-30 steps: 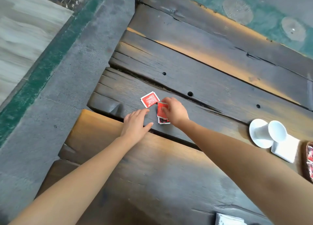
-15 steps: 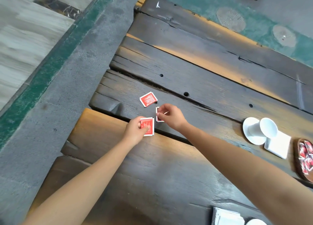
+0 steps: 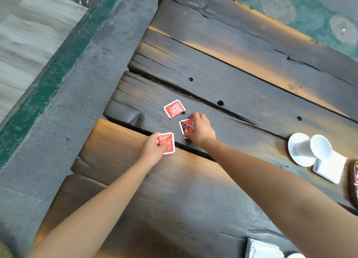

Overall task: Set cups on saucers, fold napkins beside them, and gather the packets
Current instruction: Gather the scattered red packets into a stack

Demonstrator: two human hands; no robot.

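Observation:
Three red packets with white edges are near the left end of the dark wooden table [image 3: 242, 83]. My left hand [image 3: 153, 150] pinches one red packet [image 3: 168, 143] between thumb and fingers. My right hand [image 3: 200, 129] grips a second red packet [image 3: 187, 127], tilted up off the wood. A third red packet [image 3: 174, 108] lies flat just beyond both hands. At the right, a white cup [image 3: 317, 147] stands on a white saucer [image 3: 296, 153] with a folded white napkin [image 3: 331, 168] beside it.
A dark round dish [image 3: 353, 188] holding red packets shows at the right edge. Another white napkin [image 3: 261, 249] and a bit of white crockery [image 3: 295, 255] sit at the bottom edge. The table's left end drops to a grey stone floor [image 3: 77, 102].
My left hand went from lying flat on the wood to holding a packet. My right hand has lifted its packet so that its printed face shows. The camera has shifted slightly.

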